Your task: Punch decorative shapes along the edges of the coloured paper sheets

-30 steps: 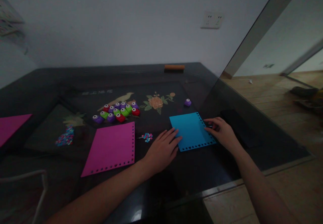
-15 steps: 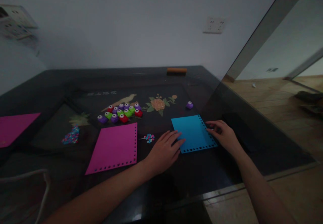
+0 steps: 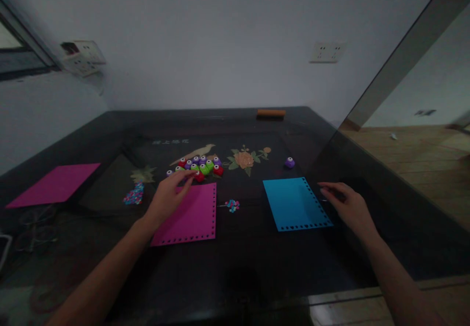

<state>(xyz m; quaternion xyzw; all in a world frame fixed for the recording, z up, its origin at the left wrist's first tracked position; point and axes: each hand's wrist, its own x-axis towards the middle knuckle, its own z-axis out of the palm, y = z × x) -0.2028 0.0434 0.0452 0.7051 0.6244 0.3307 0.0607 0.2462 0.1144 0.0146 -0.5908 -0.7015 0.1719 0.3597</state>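
Observation:
My left hand [image 3: 171,193] reaches over the left magenta-pink sheet [image 3: 198,213], fingers stretched out. Its fingertips meet a red craft punch [image 3: 199,176] at the front of a cluster of red, green and purple punches [image 3: 203,168]; a firm grip is not visible. To the right, a blue sheet [image 3: 295,203] lies flat, with small punched holes along its right and front edges. My right hand [image 3: 348,206] hovers just off its right edge, thumb and fingers close together. A thin pale sliver shows under those fingers, too small to name.
A lone purple punch [image 3: 290,162] stands behind the blue sheet. Small piles of paper bits [image 3: 232,205] lie between the sheets and farther left [image 3: 134,194]. Another pink sheet [image 3: 55,184] is at far left. An orange-brown bar [image 3: 270,113] lies near the wall.
My left hand has left the blue sheet and moved left to the punch cluster. My right hand has drawn slightly away from the blue sheet's edge. The view has shifted left.

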